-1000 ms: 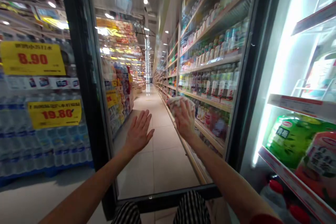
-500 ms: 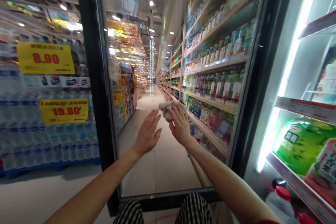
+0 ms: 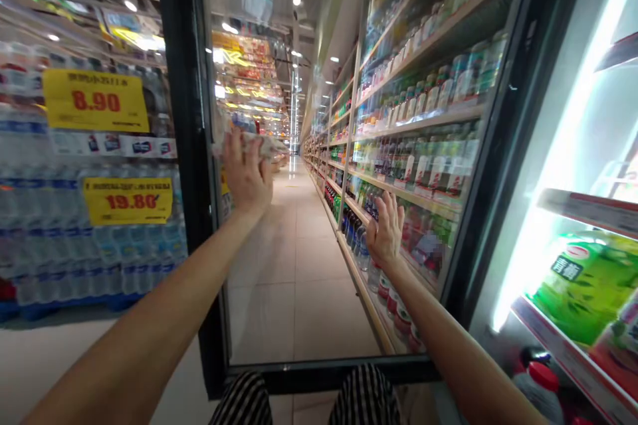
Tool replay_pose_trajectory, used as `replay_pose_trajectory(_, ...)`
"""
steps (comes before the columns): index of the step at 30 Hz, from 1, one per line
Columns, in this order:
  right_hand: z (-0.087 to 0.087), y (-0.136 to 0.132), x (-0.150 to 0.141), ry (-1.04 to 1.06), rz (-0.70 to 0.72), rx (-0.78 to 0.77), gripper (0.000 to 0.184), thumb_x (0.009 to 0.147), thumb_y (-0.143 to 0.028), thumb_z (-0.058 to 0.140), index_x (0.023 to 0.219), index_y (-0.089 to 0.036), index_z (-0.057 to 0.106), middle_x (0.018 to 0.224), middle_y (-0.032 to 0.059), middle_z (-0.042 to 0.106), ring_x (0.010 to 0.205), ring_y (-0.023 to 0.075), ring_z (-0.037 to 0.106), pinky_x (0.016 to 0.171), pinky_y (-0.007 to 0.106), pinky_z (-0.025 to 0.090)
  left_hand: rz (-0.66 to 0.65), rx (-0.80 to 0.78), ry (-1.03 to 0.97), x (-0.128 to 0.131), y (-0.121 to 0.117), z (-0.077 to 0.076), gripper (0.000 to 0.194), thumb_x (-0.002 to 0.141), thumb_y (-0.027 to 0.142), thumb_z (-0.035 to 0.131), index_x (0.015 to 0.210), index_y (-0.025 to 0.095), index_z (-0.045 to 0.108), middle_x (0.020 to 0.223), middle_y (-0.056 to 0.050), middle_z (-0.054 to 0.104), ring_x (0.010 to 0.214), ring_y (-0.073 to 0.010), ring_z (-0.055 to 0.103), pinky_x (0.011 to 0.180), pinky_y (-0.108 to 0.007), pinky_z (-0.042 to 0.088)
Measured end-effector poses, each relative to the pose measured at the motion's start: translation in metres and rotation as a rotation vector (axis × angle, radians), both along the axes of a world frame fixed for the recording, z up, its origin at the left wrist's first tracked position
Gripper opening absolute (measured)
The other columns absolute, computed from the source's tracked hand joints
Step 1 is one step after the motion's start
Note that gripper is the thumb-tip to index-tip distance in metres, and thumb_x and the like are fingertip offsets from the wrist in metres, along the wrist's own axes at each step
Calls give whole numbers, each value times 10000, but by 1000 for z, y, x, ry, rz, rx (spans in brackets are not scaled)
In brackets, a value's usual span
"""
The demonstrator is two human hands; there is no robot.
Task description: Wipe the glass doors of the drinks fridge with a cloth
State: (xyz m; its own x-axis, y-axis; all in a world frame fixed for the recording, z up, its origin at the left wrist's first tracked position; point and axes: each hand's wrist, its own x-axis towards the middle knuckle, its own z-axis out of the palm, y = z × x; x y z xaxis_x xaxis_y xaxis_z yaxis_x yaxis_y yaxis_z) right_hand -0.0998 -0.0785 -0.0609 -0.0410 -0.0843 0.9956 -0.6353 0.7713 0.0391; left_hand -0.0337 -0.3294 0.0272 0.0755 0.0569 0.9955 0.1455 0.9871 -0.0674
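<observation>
My left hand (image 3: 248, 176) presses a pale, crumpled cloth (image 3: 269, 146) against the upper left part of the glass door (image 3: 264, 319); hand and cloth are slightly blurred. Some of the cloth is hidden behind its fingers. On the right side of the same pane, my right hand (image 3: 386, 231) is raised with its fingers spread and nothing in it. Whether its fingertips touch the glass I cannot tell. A black door frame (image 3: 182, 80) surrounds the pane, which shows an aisle and shelves of bottles.
To the right is a lit cooler, with a green package (image 3: 583, 285) on its shelf and a red-capped bottle (image 3: 541, 385) lower down. Stacked water bottles (image 3: 134, 265) stand at the left behind yellow price signs (image 3: 97, 101). My knees (image 3: 363, 395) are close to the door's bottom edge.
The cloth has passed from my right hand to my left. My left hand has moved up and left with it, while my right hand has moved right, empty. The view has shifted slightly.
</observation>
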Motion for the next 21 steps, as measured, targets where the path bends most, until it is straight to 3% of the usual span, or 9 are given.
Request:
replay_pose_trajectory(2,-7,0,-1,-36,-42,23,611,820,-146,380,1401,-233,213,1451,108,293,1376,241,147,1066,549,204,-8,-158,-25,5,-6,-12,447,935,274,229,1258,40,429,1474,-87,193,1360,-272,70,1104,-500,177)
replay_pose_trajectory(3,-9,0,-1,-51,-58,33,601,819,-153,388,1394,-239,236,1460,105,275,1378,252,131,1064,558,201,-40,-396,-111,7,-5,-24,418,923,230,256,1264,65,433,1462,-99,235,1368,-238,78,1115,-482,202)
replay_pose_trajectory(5,-12,0,0,-57,-77,56,586,816,-162,401,1381,-250,275,1470,99,250,1378,266,124,1061,563,203,-68,-666,-224,9,-5,-43,346,885,183,369,1193,237,518,1360,17,442,1332,-92,243,1066,-264,343)
replay_pose_trajectory(7,-13,1,0,-46,-85,93,578,816,-161,403,1374,-259,292,1468,92,259,1375,263,141,1063,552,212,-102,-961,-328,10,-12,-47,345,879,158,390,1183,258,518,1331,13,477,1321,-92,274,1053,-256,352)
replay_pose_trajectory(12,-14,-2,0,-48,-94,72,585,815,-169,412,1380,-247,283,1476,98,235,1378,268,121,1066,559,189,37,-154,-86,14,-41,-31,343,884,205,411,1219,175,478,1400,-69,369,1364,-243,162,1108,-487,218)
replay_pose_trajectory(14,-15,-5,1,-53,-98,54,598,815,-176,424,1388,-242,266,1483,104,211,1380,277,102,1063,565,185,-13,-388,-163,19,-46,-46,337,863,197,437,1193,184,505,1407,-69,359,1365,-252,155,1078,-488,271)
replay_pose_trajectory(17,-17,-7,1,-58,-107,73,615,823,-192,424,1400,-256,221,1488,101,197,1380,277,106,1057,563,198,-127,-971,-404,23,-50,-68,409,860,106,360,1175,315,517,1326,47,476,1312,-102,298,1049,-294,343)
replay_pose_trajectory(19,-17,-6,1,-54,-116,84,619,827,-197,418,1404,-267,203,1487,96,200,1379,273,114,1057,560,202,-110,-903,-411,21,-53,-64,405,863,125,370,1199,307,505,1315,20,492,1293,-117,338,1057,-325,331)
replay_pose_trajectory(21,-17,-5,1,-50,-121,86,620,824,-193,419,1403,-266,209,1487,93,202,1379,270,113,1060,557,199,-52,-520,-349,15,-55,-49,402,861,158,406,1251,236,468,1343,-68,458,1309,-188,320,1080,-448,271)
